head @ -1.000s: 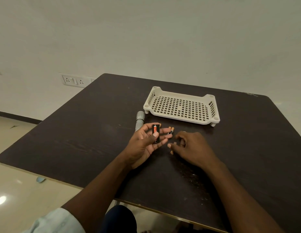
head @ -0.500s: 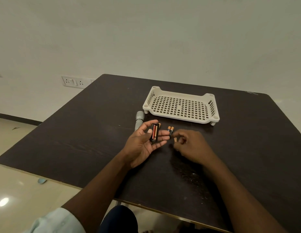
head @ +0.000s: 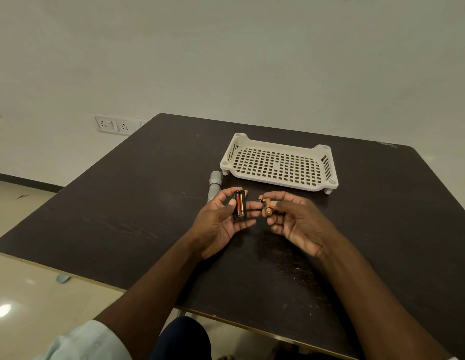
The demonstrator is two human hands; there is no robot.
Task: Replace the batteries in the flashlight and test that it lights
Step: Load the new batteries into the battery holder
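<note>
My left hand (head: 221, 222) holds a black battery holder (head: 240, 204) upright between thumb and fingers; a red and a gold cell show in its slots. My right hand (head: 296, 222) pinches a small copper-topped battery (head: 268, 206), raised off the table close beside the holder. Another battery (head: 260, 198) lies on the table just behind it, and one more tip (head: 246, 192) peeks out behind the holder. The grey flashlight body (head: 214, 185) lies on the dark table (head: 122, 203) behind my left hand, its near end hidden by my fingers.
A cream perforated plastic tray (head: 278, 165) stands on short legs at the back of the table, with nothing in it. A wall socket panel (head: 114, 125) is on the wall to the left. The table's front edge runs just over my knees.
My right hand picked one battery off the table and lifted it, turning palm-up beside the holder. My left hand raised the holder slightly and kept its grip.
</note>
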